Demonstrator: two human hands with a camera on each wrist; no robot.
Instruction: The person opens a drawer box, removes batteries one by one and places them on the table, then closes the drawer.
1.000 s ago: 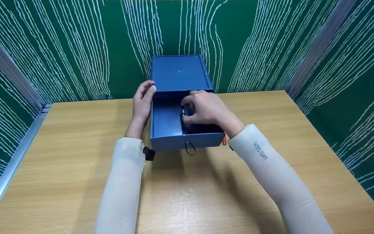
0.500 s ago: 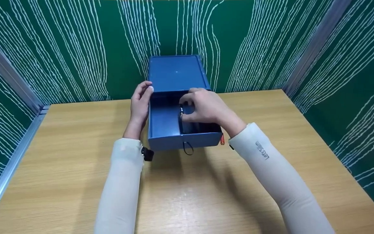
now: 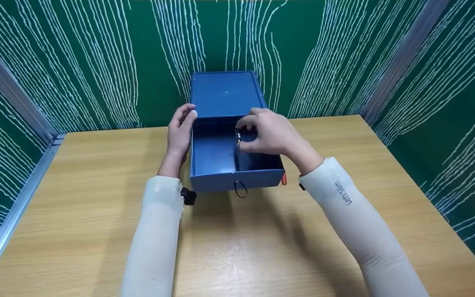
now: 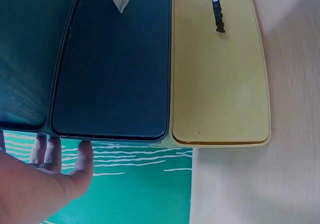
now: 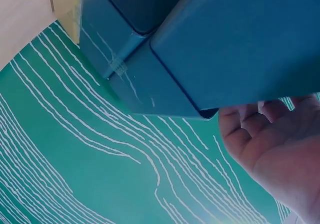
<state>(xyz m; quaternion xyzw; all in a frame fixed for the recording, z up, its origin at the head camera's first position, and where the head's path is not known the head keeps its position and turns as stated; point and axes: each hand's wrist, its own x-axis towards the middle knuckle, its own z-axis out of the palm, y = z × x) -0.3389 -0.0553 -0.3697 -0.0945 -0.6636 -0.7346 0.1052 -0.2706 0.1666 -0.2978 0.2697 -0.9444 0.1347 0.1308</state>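
A blue drawer unit stands at the back of the table, its top drawer pulled out. My left hand rests on the unit's left side near the front edge; in the left wrist view its fingers touch the casing. Over the drawer's right half, my right hand pinches a small dark stick-like piece with pale bands between thumb and fingers. Its exact kind is too small to tell. In the right wrist view the drawer's side wall partly hides the right hand's fingertips.
A black pull loop hangs from the open drawer's front. Below are a shut dark blue drawer with a pale loop and a shut yellow drawer. A small red thing shows by the drawer's right front corner. Green walls surround the table.
My right hand has lifted slightly and shifted a little right with the small dark piece between its fingers. The left hand has stayed at the unit's side.
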